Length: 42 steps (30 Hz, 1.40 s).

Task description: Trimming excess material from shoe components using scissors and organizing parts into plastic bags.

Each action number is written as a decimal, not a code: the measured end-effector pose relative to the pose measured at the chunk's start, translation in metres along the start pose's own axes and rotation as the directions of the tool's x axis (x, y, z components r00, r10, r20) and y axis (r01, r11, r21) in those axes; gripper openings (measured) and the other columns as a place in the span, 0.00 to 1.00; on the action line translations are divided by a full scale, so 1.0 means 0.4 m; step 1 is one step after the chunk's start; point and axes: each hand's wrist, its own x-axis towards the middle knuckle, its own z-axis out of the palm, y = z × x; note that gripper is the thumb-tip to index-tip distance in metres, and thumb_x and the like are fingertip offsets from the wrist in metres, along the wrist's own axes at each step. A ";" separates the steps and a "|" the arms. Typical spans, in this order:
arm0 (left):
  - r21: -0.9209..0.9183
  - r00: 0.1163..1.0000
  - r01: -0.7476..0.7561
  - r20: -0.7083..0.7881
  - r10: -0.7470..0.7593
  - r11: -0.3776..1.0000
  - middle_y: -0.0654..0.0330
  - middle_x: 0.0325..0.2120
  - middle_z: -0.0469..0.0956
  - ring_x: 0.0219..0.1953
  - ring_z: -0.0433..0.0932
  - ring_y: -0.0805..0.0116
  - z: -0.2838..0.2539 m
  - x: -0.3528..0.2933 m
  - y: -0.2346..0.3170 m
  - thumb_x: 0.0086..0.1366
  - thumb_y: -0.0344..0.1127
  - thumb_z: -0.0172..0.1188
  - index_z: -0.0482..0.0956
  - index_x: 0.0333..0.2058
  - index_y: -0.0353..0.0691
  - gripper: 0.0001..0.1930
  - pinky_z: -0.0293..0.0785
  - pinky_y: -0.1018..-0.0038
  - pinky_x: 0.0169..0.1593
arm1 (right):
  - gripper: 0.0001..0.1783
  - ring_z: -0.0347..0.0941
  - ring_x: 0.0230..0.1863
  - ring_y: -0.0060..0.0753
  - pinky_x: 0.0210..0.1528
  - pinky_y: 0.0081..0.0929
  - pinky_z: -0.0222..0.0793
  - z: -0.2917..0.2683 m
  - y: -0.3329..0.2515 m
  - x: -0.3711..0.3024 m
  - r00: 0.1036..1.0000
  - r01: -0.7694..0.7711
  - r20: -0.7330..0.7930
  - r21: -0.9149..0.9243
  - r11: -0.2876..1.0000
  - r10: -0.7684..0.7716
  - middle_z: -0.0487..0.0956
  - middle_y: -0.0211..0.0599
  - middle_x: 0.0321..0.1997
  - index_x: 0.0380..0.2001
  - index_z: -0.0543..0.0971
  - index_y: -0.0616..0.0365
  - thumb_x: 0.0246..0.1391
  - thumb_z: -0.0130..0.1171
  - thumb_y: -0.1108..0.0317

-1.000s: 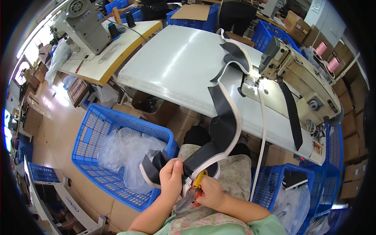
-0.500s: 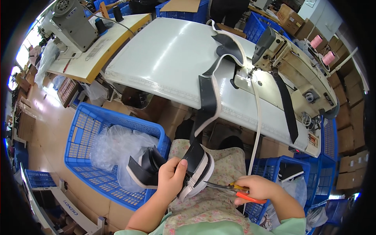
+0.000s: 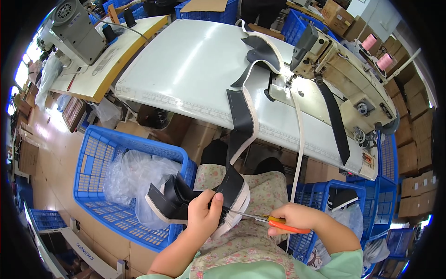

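Observation:
My left hand (image 3: 204, 213) is closed around a bundle of black strip pieces edged with white binding (image 3: 233, 189), held above my lap. In my right hand (image 3: 297, 219) are scissors (image 3: 286, 225) with orange and yellow handles. Their blades point left and touch, or nearly touch, the white-edged pieces beside my left thumb; whether they are parted I cannot tell. From the bundle a chain of black pieces (image 3: 241, 111), joined by white binding, runs up over the table edge toward the sewing machine (image 3: 341, 69). A loose white tape (image 3: 298, 144) hangs down from the needle area.
A blue crate (image 3: 134, 232) with clear plastic bags stands at my left. Another blue crate (image 3: 320, 195), holding a black and white piece, is at my right. The white sewing table (image 3: 181, 65) lies ahead, with a black strip (image 3: 335, 121) on the machine's bed.
The scissors have moved slightly left, their blades now further in among the white-edged pieces by my left hand. The whole view has shifted a little.

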 end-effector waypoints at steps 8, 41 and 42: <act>0.002 0.999 0.002 -0.039 -0.002 1.000 0.54 0.12 0.67 0.15 0.69 0.64 -0.020 -0.013 -0.020 0.61 0.36 0.54 0.71 0.22 0.32 0.13 0.63 0.72 0.22 | 0.30 0.62 0.17 0.30 0.22 0.28 0.59 -0.067 0.011 -0.053 0.997 -0.032 -0.068 -0.032 0.999 0.030 0.67 0.35 0.12 0.15 0.73 0.60 0.38 0.65 0.41; -0.411 0.970 0.233 0.031 -0.242 0.881 0.60 0.27 0.76 0.29 0.69 0.78 -0.013 0.050 -0.072 0.66 0.39 0.47 0.76 0.35 0.31 0.15 0.66 0.80 0.36 | 0.11 0.68 0.18 0.44 0.20 0.35 0.64 0.192 -0.094 0.256 0.383 0.536 -0.744 -0.304 0.787 -0.548 0.71 0.37 0.17 0.20 0.69 0.58 0.31 0.61 0.75; -0.410 0.970 0.235 0.038 -0.241 0.881 0.60 0.27 0.76 0.29 0.69 0.78 -0.013 0.050 -0.073 0.66 0.39 0.47 0.76 0.35 0.31 0.15 0.66 0.80 0.36 | 0.10 0.68 0.19 0.43 0.22 0.35 0.64 0.197 -0.095 0.251 0.409 0.550 -0.734 -0.275 0.788 -0.542 0.70 0.37 0.17 0.20 0.69 0.58 0.30 0.60 0.76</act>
